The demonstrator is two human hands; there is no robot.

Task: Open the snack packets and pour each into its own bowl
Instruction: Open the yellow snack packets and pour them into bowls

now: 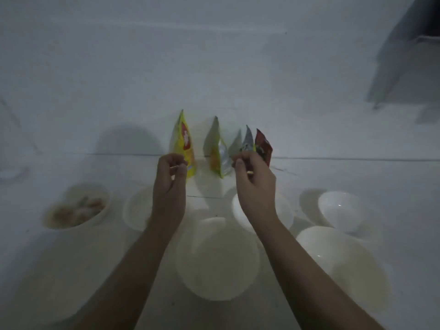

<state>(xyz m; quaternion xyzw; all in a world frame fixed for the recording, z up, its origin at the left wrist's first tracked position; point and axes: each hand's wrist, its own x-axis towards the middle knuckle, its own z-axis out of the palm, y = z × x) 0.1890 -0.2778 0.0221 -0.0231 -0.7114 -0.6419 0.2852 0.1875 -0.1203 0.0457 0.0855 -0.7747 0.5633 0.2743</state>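
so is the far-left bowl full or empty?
Holds food: the far-left bowl shows pale, pinkish pieces inside. Too blurred to tell how full or what they are.

Four snack packets stood in a row: a yellow one (183,144), a green-and-silver one (217,151), a grey one (247,141) and a red one (263,145). I counted five white bowls: one holding snacks (76,210), one behind the left wrist (135,208), a big one in the middle (217,260), one behind the right hand (285,210) and one far right (339,210). A white plate (342,263) lay at the near right.
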